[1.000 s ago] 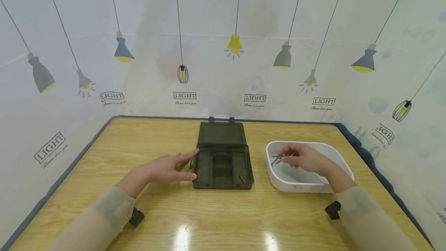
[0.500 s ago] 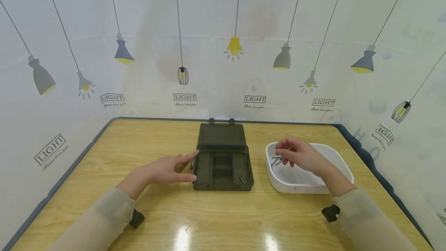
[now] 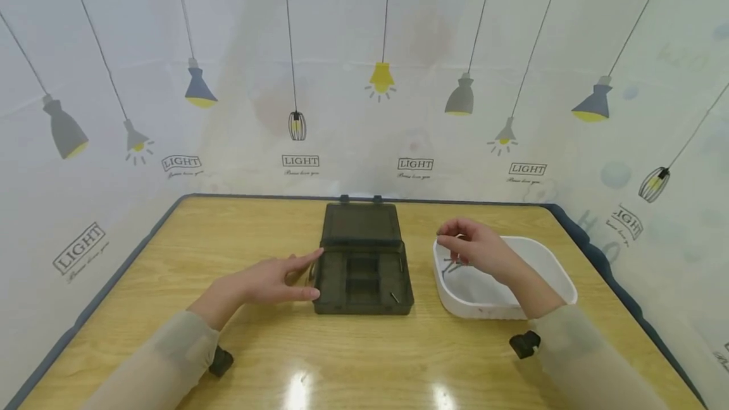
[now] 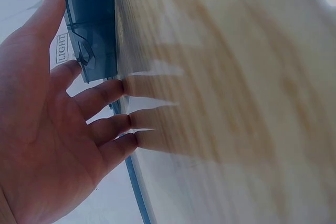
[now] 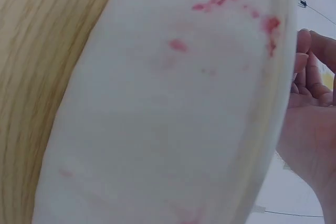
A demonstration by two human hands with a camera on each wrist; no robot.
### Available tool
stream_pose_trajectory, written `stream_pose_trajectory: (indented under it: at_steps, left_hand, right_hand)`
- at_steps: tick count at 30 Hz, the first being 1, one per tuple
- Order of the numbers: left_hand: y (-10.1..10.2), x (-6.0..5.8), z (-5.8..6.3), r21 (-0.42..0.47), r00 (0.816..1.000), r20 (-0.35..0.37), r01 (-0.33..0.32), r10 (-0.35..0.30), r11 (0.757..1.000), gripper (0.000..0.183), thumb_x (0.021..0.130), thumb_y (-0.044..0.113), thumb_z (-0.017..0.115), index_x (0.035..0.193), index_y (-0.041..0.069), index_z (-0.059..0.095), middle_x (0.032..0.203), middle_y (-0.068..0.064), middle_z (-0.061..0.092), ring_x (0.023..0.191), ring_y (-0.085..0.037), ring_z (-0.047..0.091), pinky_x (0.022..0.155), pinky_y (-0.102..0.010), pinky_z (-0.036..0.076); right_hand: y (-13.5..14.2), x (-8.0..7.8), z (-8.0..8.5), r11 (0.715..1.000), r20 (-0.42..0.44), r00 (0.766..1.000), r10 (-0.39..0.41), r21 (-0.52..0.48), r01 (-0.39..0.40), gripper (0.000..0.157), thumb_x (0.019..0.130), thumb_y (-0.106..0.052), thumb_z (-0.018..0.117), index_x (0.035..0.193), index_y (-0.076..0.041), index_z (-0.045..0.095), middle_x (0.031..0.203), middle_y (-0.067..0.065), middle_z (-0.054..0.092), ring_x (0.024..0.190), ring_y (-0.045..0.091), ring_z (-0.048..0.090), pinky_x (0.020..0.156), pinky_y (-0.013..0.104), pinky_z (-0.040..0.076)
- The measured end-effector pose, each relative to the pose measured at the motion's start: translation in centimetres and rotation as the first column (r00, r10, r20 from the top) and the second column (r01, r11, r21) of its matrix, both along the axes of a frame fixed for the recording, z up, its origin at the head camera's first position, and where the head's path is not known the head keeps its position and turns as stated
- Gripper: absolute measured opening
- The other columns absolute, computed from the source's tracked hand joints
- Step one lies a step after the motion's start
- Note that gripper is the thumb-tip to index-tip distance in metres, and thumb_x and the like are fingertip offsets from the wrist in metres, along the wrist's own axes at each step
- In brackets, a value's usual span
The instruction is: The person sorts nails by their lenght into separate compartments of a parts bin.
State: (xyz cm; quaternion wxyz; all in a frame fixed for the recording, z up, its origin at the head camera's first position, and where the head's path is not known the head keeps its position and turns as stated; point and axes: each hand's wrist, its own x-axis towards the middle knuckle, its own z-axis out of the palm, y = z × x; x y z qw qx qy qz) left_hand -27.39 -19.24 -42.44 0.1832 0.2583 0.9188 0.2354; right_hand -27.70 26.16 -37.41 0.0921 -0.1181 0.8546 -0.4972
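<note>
Box [image 3: 330, 278] on desk [image 3: 273, 350], lid back, beside white tray [image 3: 484, 310].
Left hand [image 3: 264, 279]: grip wide, fingertips against box; right hand [image 3: 481, 252]: grip narrow above tray, pinching small piece [image 3: 438, 239], mostly hidden.

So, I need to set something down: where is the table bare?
Free: the table front, between left sleeve and right sleeve; also back left, between left hand, dark box and back edge. A narrow gap parts box from white tray. Crowded: the box's left side, at the left hand, and the tray, under the right hand.
</note>
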Motion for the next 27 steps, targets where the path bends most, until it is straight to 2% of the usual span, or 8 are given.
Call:
stream_pose_trajectory:
  at_steps: [4, 10, 18, 27]
  left_hand:
    - [-0.2, 0.1, 0.0, 0.003, 1.000, -0.007, -0.006, 0.006, 1.000, 0.097, 0.101, 0.074, 0.064, 0.178, 0.035, 0.019, 0.179, -0.017, 0.031, 0.162, -0.055, 0.031, 0.129, -0.074, 0.029]
    - [-0.2, 0.3, -0.2, 0.016, 1.000, -0.003, -0.005, 0.005, 1.000, 0.097, 0.101, 0.073, 0.064, 0.178, 0.033, 0.020, 0.179, -0.014, 0.032, 0.163, -0.056, 0.029, 0.128, -0.075, 0.028]
    - [-0.2, 0.0, -0.7, 0.005, 1.000, -0.009, 0.005, -0.005, 1.000, 0.097, 0.101, 0.075, 0.063, 0.178, 0.036, 0.018, 0.178, -0.015, 0.034, 0.162, -0.056, 0.031, 0.127, -0.075, 0.030]
    - [0.0, 0.0, -0.3, 0.010, 1.000, -0.005, 0.008, -0.008, 1.000, 0.097, 0.101, 0.074, 0.063, 0.178, 0.036, 0.018, 0.179, -0.012, 0.034, 0.162, -0.055, 0.030, 0.127, -0.075, 0.031]
  right_hand:
    - [-0.8, -0.2, 0.1, 1.000, -0.019, 1.000, 0.019, -0.016, -0.019, 0.031, 0.110, -0.023, 0.071, 0.132, -0.002, 0.064, 0.108, 0.017, 0.067, 0.080, 0.019, 0.063, 0.063, 0.027, 0.053]
    - [-1.5, -0.1, -0.2, 0.999, -0.024, 0.999, 0.030, -0.027, -0.031, 0.031, 0.108, -0.022, 0.072, 0.133, -0.005, 0.064, 0.113, 0.019, 0.067, 0.081, 0.023, 0.064, 0.064, 0.028, 0.054]
    - [-1.9, 0.2, -0.4, 0.998, -0.015, 0.999, 0.049, -0.028, -0.050, 0.033, 0.108, -0.022, 0.073, 0.132, -0.003, 0.063, 0.106, 0.008, 0.069, 0.082, 0.024, 0.066, 0.063, 0.029, 0.054]
    - [-3.0, -0.1, -0.4, 0.997, -0.003, 0.998, 0.061, -0.046, -0.061, 0.029, 0.107, -0.023, 0.075, 0.127, -0.005, 0.064, 0.104, 0.002, 0.078, 0.078, 0.018, 0.069, 0.063, 0.033, 0.057]
